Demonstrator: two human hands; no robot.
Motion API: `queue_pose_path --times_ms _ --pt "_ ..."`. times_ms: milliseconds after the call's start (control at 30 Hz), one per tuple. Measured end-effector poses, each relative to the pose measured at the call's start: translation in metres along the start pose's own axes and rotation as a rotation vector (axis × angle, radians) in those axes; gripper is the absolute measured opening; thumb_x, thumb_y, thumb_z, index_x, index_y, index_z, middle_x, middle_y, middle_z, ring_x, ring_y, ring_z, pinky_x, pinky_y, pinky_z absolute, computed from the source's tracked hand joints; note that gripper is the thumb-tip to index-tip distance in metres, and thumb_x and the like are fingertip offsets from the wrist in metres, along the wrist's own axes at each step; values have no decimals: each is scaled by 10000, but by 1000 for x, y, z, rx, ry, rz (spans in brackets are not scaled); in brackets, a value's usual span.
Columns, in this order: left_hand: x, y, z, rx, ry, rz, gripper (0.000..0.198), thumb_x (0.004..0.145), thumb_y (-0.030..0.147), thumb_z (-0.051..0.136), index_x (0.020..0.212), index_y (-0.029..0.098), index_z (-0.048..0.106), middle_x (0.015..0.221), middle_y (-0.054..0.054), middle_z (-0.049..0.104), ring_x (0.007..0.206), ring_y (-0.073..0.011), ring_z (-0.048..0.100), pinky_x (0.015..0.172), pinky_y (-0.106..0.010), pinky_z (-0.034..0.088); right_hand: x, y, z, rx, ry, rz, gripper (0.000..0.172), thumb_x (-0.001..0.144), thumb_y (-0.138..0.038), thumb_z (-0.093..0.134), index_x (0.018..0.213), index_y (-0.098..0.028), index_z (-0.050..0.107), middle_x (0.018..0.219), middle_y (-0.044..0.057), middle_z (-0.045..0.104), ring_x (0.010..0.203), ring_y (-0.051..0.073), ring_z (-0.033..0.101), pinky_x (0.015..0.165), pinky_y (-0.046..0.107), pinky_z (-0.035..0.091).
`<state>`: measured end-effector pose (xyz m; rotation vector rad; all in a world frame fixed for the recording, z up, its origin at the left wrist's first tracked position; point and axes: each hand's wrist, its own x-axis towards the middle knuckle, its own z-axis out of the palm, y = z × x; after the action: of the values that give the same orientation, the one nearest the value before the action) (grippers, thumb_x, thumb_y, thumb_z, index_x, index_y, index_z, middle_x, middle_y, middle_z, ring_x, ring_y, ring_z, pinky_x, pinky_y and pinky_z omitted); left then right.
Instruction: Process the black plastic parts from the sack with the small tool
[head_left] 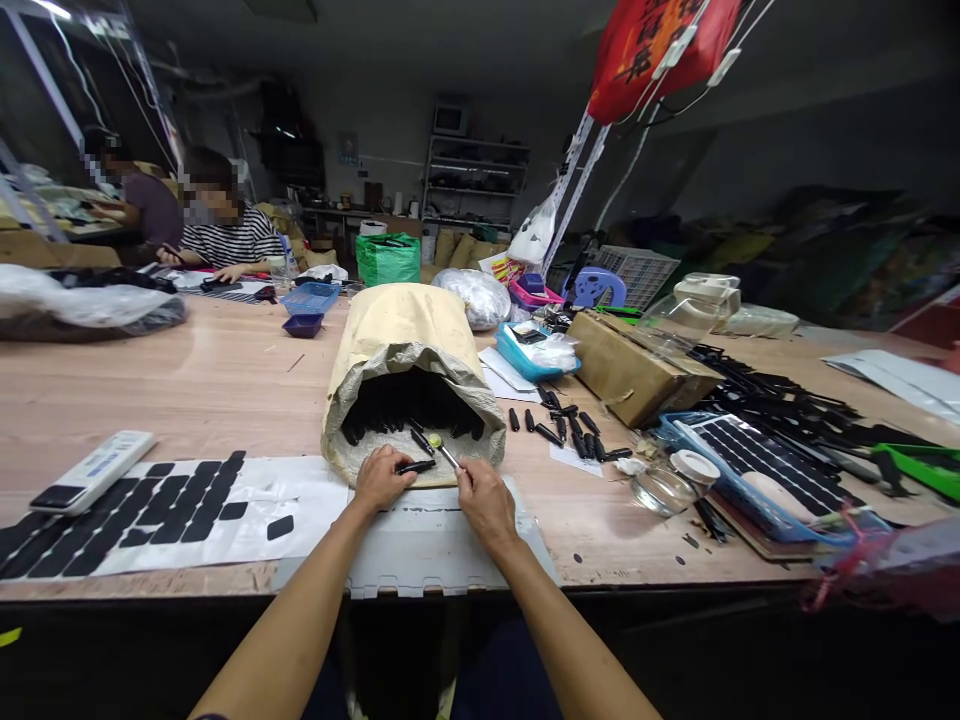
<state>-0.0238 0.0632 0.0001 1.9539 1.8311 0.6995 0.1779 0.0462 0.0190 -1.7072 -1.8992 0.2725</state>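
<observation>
My left hand [382, 478] is closed around a small black plastic piece [417, 467] at the mouth of a tan paper sack [405, 345] lying on its side. My right hand [484, 497] pinches a thin metal tool [448, 456] with a yellow-green tip, pointed at the black piece. The sack is full of similar black pieces [409, 415]. Both hands rest on a white sheet [420, 545] at the front edge of the wooden table [225, 385].
Black flat pads [150, 510] lie on white paper at left beside a white remote [94, 468]. Loose black pieces [570, 425], a cardboard box [634, 370], a glass dish [664, 490] and a blue tray [757, 470] sit right. Two people work far left.
</observation>
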Motion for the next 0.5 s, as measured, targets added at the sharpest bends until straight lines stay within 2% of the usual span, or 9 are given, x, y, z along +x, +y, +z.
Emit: queue_pose_path --times_ms 167,367,433,500 --pt "-1 -2 2 8 -8 -3 209 801 342 666 982 266 737 964 -23 639 979 -214 570 896 -342 425 14 21 8 -268 19 46 250 923 -232 452 1031 -236 678 1003 76 653 935 208 581 759 303 417" --pt "3 -1 -6 -56 -8 46 224 880 332 561 1018 234 708 972 -29 668 978 -212 573 910 -349 427 8 22 20 -411 33 18 260 943 -251 403 1072 -198 622 1056 126 625 957 247 529 740 339 399" --pt "-9 8 -13 -140 16 86 239 902 314 512 1021 218 696 980 -40 677 979 -214 575 910 -351 432 8 21 21 -418 22 21 247 941 -256 409 1069 -198 613 1073 126 619 965 250 521 743 340 396" --pt "-37 23 -19 -250 -14 140 269 920 327 469 1032 208 684 1001 -56 681 976 -219 580 895 -348 445 9 20 21 -421 22 26 236 943 -267 413 1059 -199 607 1078 125 614 969 252 516 742 341 393"
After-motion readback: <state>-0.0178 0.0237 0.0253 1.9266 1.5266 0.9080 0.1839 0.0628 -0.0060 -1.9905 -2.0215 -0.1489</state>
